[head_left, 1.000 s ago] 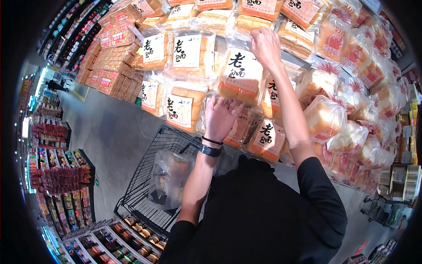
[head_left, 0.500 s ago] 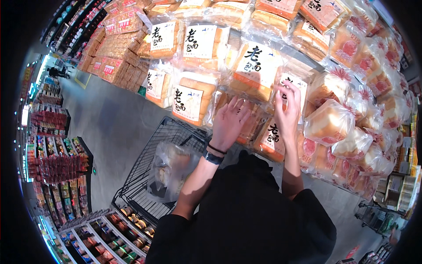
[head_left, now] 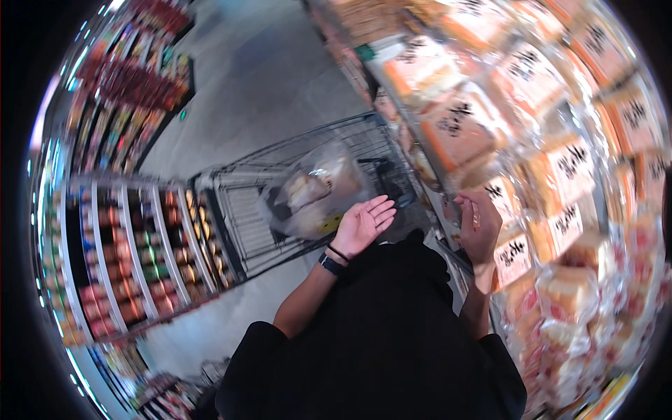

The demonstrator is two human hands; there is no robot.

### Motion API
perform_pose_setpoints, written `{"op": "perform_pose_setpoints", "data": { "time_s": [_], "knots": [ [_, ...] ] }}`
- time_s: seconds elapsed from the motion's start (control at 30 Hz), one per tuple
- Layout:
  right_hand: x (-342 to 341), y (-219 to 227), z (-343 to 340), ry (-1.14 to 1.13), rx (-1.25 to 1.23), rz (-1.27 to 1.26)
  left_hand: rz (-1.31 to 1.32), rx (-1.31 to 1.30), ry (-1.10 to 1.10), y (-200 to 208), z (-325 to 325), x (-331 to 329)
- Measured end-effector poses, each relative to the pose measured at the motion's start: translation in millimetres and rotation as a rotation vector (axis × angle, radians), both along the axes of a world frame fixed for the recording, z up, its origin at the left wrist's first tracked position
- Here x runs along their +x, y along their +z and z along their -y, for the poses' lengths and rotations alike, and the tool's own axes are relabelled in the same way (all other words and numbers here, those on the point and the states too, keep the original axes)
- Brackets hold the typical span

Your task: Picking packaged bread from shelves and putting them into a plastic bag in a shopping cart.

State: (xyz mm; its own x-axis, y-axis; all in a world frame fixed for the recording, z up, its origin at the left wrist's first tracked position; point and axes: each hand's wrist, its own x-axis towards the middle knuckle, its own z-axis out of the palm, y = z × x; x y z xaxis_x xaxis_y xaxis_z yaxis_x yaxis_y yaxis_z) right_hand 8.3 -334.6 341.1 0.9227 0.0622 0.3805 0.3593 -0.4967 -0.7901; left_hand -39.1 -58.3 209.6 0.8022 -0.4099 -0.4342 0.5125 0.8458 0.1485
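My left hand is turned palm up with its fingers stretched out, and nothing lies on it. It is beside a clear plastic bag holding pale bread-like pieces, which sits in a wire shopping cart. My right hand hangs at the edge of the bread display, fingers half bent and somewhat blurred; I see nothing held in it. Close by it are packs of sliced bread in clear wrap with white-and-orange labels, and a labelled pack stands just right of its wrist.
Bagged loaves with red print are heaped at the lower right. A shelf rack of small packaged goods stands left of the cart. Grey floor runs between the display and further shelves at the upper left.
My view has swung left, shifting the bread display to the right side and the cart to the middle. My left hand has come off the bread packs and turned palm up; my right fingers have bent more.
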Motion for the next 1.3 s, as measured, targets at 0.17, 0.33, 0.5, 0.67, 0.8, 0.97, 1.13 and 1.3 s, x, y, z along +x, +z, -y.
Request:
{"op": "perform_pose_setpoints", "data": {
  "time_s": [0.17,0.33,0.5,0.67,0.8,0.97,1.13,1.3],
  "knots": [
    [34.6,-1.3,-95.5,0.356,-0.050,-0.035,-0.135,0.012,0.431,-25.7,-87.1,-61.4],
    [42.9,-48.0,-201.8,0.639,-0.080,-0.197,-0.246,-0.006,0.741,-39.6,-145.1,-115.8],
    [33.8,-157.3,-294.7,0.979,-0.272,-0.305,-0.288,-0.074,0.902,-50.4,-182.7,-159.4],
    [18.4,-237.2,-359.8,1.116,-0.338,-0.317,-0.342,-0.113,0.949,-66.5,-218.4,-173.1],
    [13.3,-284.0,-413.9,1.081,-0.397,-0.190,-0.309,-0.143,0.937,-74.3,-246.1,-178.9],
    [12.7,-358.7,-430.3,1.039,-0.787,-0.418,-0.379,-0.093,0.943,-78.6,-272.8,-173.4],
    [-1.0,-390.8,-431.3,1.124,-1.084,-0.763,-0.426,-0.113,0.943,-87.5,-281.3,-175.1],
    [-21.0,-365.2,-440.5,0.975,-1.032,-0.603,-0.480,-0.157,0.951,-88.5,-277.0,-180.5]
  ]
}}
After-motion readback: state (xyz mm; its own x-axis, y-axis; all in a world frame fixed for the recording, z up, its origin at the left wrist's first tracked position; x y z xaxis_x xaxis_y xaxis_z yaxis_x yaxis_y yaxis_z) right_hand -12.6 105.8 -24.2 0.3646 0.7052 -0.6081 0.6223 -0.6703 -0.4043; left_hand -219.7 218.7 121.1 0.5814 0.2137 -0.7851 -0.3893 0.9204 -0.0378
